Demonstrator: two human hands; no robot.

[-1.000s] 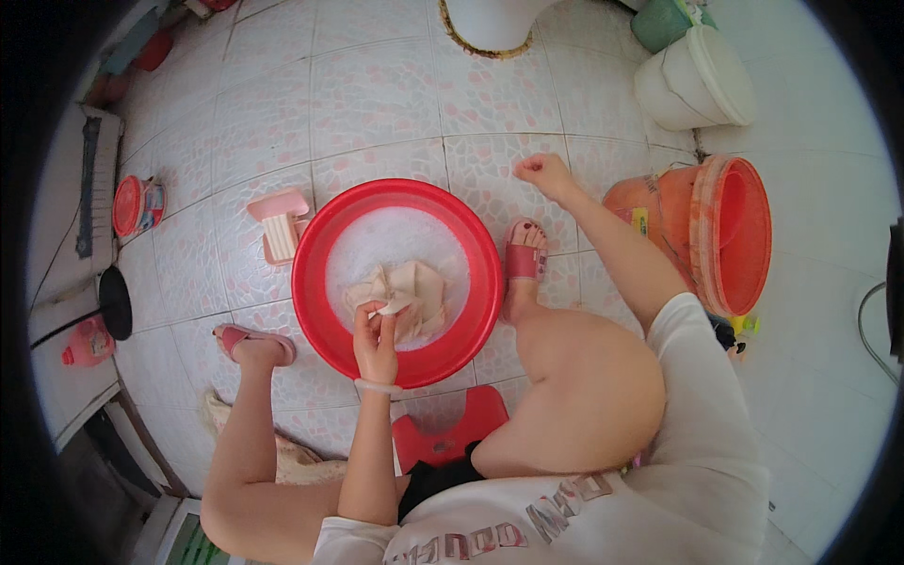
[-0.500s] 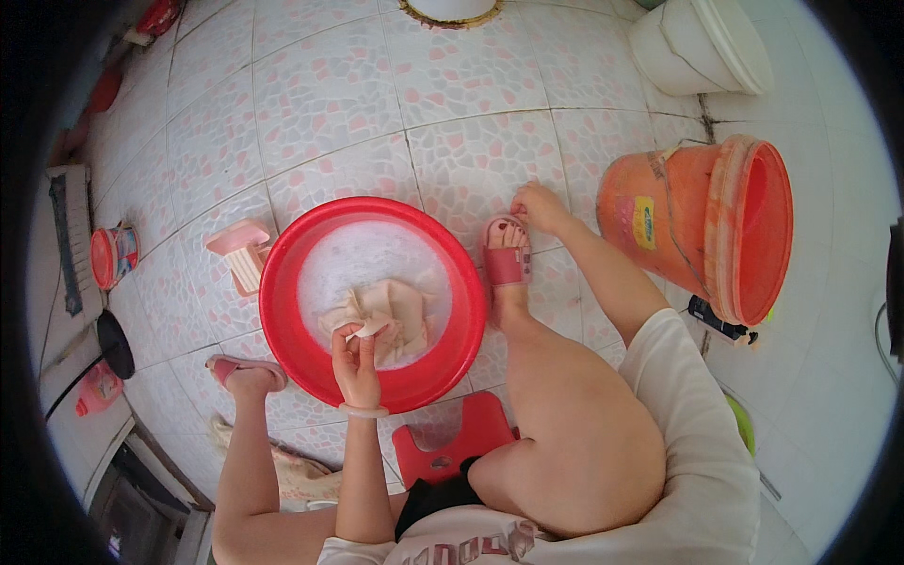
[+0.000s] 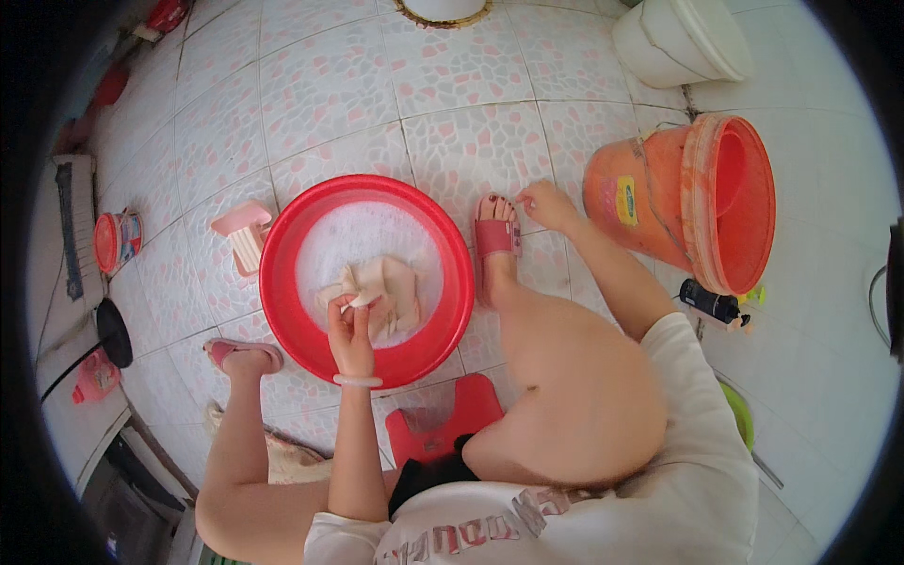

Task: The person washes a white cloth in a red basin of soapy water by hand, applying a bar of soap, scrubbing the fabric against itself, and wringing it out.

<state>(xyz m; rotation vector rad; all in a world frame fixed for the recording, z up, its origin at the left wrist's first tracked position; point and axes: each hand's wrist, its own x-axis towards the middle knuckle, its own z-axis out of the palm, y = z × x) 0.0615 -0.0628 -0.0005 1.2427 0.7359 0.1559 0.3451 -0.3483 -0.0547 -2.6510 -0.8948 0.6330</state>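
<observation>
A red basin (image 3: 273, 268) of sudsy water (image 3: 372, 229) stands on the floor between my feet. In it lies a wet cream cloth (image 3: 400, 287), partly in the foam. My left hand (image 3: 351, 341), with a pale bangle at the wrist, reaches over the near rim. Its thumb and fingers pinch a raised fold of the cloth. Right of the basin, my right hand (image 3: 548, 205) hangs beside the toes of my right foot, in a pink slipper (image 3: 496, 237). The fingers there are curled, and nothing shows in them.
An orange bucket (image 3: 636, 198) is at the right, with a white bucket (image 3: 673, 42) behind it and a black bottle (image 3: 711, 301) in front. Left of the basin sits a pink soap dish (image 3: 247, 235). A red stool (image 3: 447, 419) is close to my legs.
The whole view has shifted slightly. My right hand has drawn a little back toward me and to the right beside the foot. The left hand keeps its pinch on the cloth.
</observation>
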